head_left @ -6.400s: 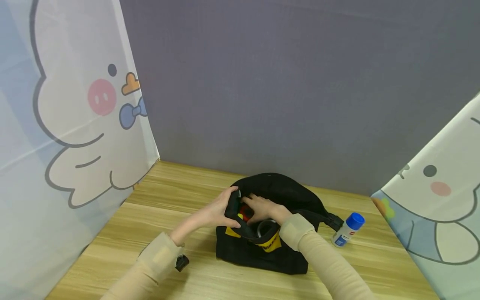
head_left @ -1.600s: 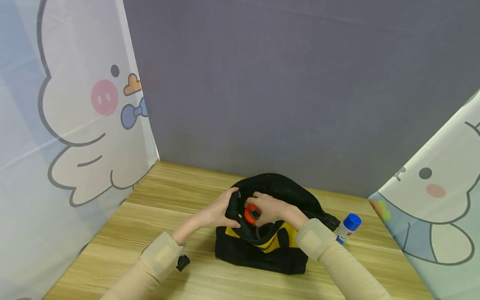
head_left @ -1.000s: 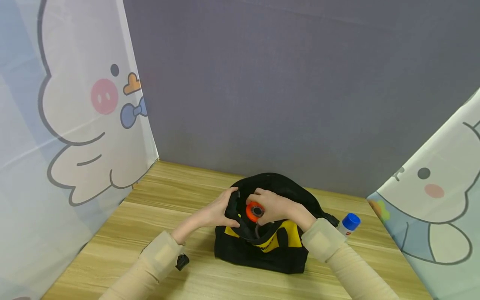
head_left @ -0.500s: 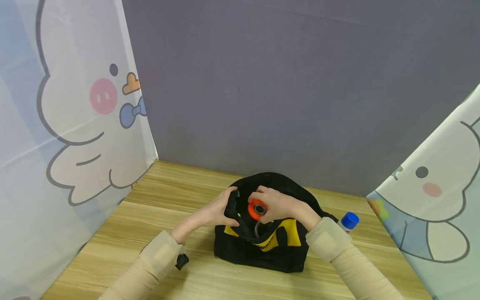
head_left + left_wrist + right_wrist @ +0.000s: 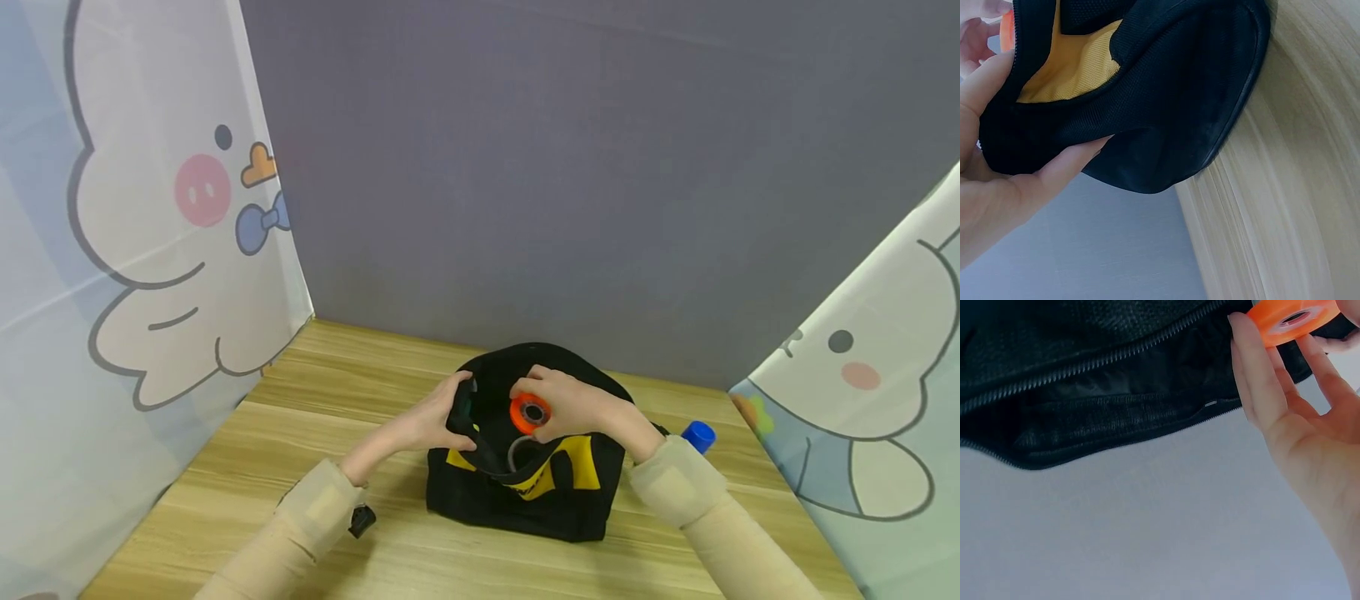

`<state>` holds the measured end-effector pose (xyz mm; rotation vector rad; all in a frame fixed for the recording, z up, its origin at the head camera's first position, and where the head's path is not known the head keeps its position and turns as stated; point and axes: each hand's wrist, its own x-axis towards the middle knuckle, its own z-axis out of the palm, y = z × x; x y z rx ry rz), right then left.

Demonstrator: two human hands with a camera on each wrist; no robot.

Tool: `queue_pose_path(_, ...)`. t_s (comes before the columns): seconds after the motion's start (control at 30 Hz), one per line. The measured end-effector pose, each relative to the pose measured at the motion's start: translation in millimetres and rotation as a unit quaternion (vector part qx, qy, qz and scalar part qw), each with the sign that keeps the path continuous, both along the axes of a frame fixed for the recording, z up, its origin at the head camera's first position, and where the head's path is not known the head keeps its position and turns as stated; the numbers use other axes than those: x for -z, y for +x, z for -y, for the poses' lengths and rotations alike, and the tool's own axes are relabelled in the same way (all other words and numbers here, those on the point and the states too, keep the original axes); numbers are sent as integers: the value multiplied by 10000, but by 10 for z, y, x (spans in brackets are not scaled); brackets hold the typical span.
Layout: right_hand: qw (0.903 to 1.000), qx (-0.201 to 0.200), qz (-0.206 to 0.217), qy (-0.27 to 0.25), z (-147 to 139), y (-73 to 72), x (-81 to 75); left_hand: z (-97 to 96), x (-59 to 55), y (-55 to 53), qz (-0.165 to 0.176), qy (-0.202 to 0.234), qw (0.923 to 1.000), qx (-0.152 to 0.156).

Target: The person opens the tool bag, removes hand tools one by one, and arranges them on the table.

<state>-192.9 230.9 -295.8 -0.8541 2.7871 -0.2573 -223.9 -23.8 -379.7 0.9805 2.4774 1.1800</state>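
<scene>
left hand (image 5: 429, 423) is gripping a black-and-yellow bag (image 5: 517, 510) at its rim, right hand (image 5: 573, 406) is pinching an orange ring (image 5: 531, 412) at its open mouth, bag is resting on a wood-grain surface (image 5: 337, 383), blue cap (image 5: 701, 434) is showing nearby

wood-grain tbl (image 5: 315, 417) | blk/ylw bag (image 5: 517, 518) mid | blue-cap item (image 5: 699, 435) R, mostly hid
</scene>
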Motion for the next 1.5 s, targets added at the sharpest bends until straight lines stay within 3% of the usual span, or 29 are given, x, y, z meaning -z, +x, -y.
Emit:
queue_pose_path(0.97,9983,103,-487,-314,-610,315,-198,-6,-22,-6,107,9,9999,29)
queue_pose_path(1.5,9966,443,-633,-282,-977,458,-303,-2,-17,-1,93,-16,9999,45)
